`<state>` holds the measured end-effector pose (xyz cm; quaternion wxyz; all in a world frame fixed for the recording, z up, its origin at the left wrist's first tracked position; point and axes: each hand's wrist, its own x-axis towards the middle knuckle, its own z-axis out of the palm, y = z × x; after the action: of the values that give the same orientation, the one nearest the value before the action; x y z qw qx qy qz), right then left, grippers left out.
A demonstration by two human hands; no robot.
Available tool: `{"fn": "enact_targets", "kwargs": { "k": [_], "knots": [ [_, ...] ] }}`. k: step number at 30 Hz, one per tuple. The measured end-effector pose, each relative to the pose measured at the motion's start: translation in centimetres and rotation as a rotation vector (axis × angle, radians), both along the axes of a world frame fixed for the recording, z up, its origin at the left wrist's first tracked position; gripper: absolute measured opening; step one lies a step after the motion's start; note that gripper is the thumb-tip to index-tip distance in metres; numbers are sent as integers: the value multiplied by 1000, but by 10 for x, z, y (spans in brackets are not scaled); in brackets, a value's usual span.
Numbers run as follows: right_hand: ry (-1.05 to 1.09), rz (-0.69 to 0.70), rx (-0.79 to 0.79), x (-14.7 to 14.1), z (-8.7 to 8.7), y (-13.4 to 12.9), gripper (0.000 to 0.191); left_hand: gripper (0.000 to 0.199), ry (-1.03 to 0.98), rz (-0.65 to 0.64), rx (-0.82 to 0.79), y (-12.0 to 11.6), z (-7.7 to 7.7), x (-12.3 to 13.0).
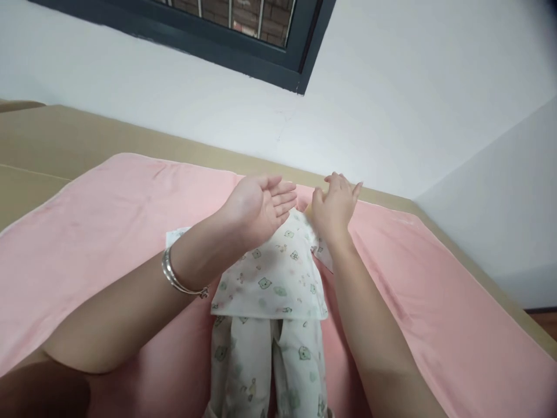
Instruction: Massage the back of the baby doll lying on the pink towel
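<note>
A small white short-sleeved top [272,284] printed with green animal faces lies in front of me, above matching pants [298,360]. My left hand [263,209] is over the top's upper left part, palm turned up and fingers stretched out, holding nothing. A silver bracelet [172,273] circles that wrist. Beyond the top's right shoulder is my right hand [335,206], back toward me and fingers spread apart. Beside its thumb shows a bit of something yellowish [308,211], mostly hidden. My hands cover the neck end of the top, so whatever is there cannot be made out.
A pink blanket [130,197] with some wrinkles lies under the clothes. It rests on a tan surface [39,136] whose far edge meets a white wall [391,104]. A dark-framed window [278,58] with bars is set in that wall.
</note>
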<state>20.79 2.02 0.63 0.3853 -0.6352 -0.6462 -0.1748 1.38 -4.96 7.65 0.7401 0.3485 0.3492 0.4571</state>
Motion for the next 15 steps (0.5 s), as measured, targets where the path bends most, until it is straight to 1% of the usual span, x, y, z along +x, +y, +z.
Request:
{"fn": "enact_targets", "kwargs": {
  "k": [4,7,9,11,13,14,15],
  "knots": [
    [-10,14,-20,7,-4,-1,41,44,-23,-57,115,-16,15,-19],
    [-5,31,-54,9,0,-3,44,45,-27,-29,175,-33,30,-27],
    [29,38,-86,9,7,-5,45,47,-28,-6,164,-47,41,-28],
    [98,31,-123,8,17,-11,44,49,-33,-34,104,-59,49,-26],
    [148,37,-119,5,30,-25,44,50,-34,-85,39,-69,53,-22],
    [141,53,-94,2,37,-35,44,50,-33,-98,16,-72,53,-20],
    [103,97,-47,-3,42,-48,45,50,-31,-97,3,-74,53,-18]
  ]
}}
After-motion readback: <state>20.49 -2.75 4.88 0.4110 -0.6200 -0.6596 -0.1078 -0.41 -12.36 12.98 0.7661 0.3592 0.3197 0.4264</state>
